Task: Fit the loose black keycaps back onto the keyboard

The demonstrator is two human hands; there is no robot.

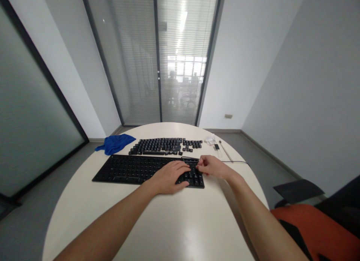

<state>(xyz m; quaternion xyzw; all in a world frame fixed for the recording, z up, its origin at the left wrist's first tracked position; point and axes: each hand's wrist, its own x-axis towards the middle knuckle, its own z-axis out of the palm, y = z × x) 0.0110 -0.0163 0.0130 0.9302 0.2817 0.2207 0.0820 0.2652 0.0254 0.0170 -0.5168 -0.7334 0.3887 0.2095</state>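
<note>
"Where's the keyboard [126, 169]?"

"On the table [168, 231], nearer me than the loose keycaps [160, 144]. My left hand [169, 177] lies open across it; my right hand [212, 166] pinches at the number pad [196, 175], around what I can't tell."

"Any risk?"

"A slanted push could seat a cap crooked, I reckon, and uneven weight from my left hand could skid the board."

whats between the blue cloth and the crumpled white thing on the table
Loose black keycaps, laid out in rows beyond the keyboard, lie between the blue cloth and the crumpled white thing. The head view shows this.
</note>
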